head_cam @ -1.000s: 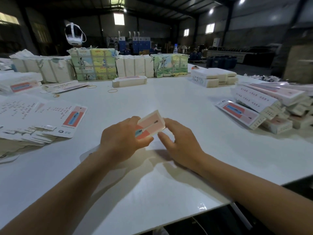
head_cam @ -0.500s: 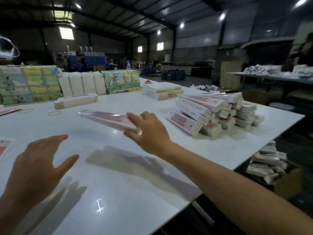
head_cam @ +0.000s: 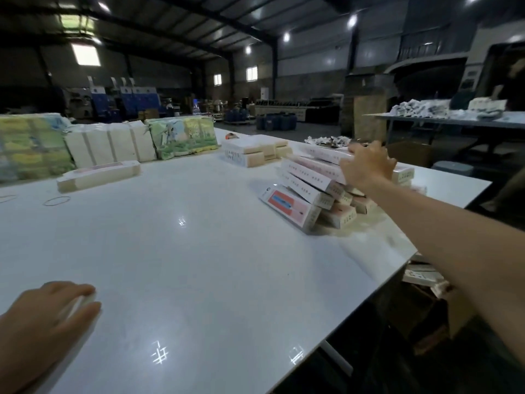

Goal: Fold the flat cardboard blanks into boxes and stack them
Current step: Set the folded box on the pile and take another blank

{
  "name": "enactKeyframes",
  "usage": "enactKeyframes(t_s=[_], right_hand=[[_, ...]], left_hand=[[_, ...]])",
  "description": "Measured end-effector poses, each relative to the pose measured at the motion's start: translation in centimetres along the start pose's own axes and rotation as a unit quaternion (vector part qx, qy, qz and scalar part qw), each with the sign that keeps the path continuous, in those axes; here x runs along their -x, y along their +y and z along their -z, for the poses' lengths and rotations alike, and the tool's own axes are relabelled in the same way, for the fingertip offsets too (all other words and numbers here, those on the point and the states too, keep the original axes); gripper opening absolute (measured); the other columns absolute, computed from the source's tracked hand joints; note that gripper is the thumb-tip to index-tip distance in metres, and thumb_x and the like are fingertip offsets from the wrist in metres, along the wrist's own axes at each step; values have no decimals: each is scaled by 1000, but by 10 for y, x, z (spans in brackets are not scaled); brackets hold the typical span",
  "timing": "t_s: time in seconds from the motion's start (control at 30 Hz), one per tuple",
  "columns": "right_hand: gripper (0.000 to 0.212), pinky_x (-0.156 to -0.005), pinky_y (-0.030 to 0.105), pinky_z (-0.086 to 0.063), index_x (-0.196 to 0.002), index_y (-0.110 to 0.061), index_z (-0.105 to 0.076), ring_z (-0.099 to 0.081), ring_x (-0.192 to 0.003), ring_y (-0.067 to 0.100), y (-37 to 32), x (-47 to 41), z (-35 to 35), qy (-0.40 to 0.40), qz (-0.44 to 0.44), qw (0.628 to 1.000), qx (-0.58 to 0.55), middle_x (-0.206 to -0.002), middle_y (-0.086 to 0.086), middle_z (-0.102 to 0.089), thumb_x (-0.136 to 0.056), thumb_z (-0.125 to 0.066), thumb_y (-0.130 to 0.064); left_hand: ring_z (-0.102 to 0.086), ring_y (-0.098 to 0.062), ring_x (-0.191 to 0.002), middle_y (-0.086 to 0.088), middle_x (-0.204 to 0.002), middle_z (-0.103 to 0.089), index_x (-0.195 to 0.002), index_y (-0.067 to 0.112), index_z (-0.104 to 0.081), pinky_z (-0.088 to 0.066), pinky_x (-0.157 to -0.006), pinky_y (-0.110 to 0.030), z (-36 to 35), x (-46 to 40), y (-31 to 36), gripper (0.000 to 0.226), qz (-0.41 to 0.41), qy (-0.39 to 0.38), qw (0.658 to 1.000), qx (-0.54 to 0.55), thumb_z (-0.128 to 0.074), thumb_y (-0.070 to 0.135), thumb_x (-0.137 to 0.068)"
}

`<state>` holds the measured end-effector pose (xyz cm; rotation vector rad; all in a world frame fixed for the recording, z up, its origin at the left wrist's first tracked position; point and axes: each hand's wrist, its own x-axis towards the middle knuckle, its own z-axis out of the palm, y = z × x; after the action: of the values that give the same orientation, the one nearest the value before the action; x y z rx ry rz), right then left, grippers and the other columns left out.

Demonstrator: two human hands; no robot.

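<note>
Head view | folded box (head_cam: pixel 326 153) is being held by right hand (head_cam: pixel 366 166), fingers curled on it, atop box pile (head_cam: pixel 312 194) on white table (head_cam: pixel 199 265) | left hand (head_cam: pixel 42 328) is being rested flat, relaxed, at near-left table edge.

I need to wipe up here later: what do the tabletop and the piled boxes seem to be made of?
Tabletop: smooth glossy white sheet, perhaps laminate or coated board; it mirrors the ceiling lights. Piled boxes: thin printed cardboard, by the crisp folded edges and matte faces; the right hand rests on top.
</note>
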<state>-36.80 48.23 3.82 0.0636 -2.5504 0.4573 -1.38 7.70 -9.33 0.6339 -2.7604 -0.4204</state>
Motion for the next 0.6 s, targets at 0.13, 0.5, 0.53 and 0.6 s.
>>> enactKeyframes(t_s=[0.13, 0.5, 0.53, 0.6], right_hand=[[41, -105, 51, -27, -132, -19, -52, -29, -131, 35, -8, 4, 10, -2, -5, 1000, -8, -142, 16, -35, -92, -47, -27], [28, -102, 36, -35, -117, -17, -67, -46, -122, 23, -170, 174, 18, -116, 430, 857, -259, -128, 4, -59, -94, -54, -27], [29, -102, 34, -36, -117, -17, -67, -46, -123, 22, -181, 196, 7, -162, 448, 843, -251, -128, 3, -59, -95, -52, -28], [29, -99, 34, -39, -111, -13, -68, -48, -121, 23, -190, 227, -15, -243, 457, 827, -219, -122, 4, -60, -97, -48, -27]], left_hand=[[-52, -24, -113, -2, -122, -57, -120, 26, -61, -42, -98, -42, 2, 4, 4, 68, 40, -19, 999, -22, -41, 68, -71], [-44, -20, -120, 2, -128, -54, -121, 23, -60, -35, -101, -36, 16, 25, 47, 33, 35, 64, 997, -27, -53, 36, -91], [-43, -19, -120, 3, -129, -54, -121, 24, -59, -35, -101, -36, 18, 27, 46, 34, 41, 63, 997, -28, -52, 38, -91], [-42, -17, -121, 5, -130, -53, -121, 26, -59, -35, -100, -34, 15, 25, 49, 34, 40, 59, 997, -29, -50, 41, -91]])
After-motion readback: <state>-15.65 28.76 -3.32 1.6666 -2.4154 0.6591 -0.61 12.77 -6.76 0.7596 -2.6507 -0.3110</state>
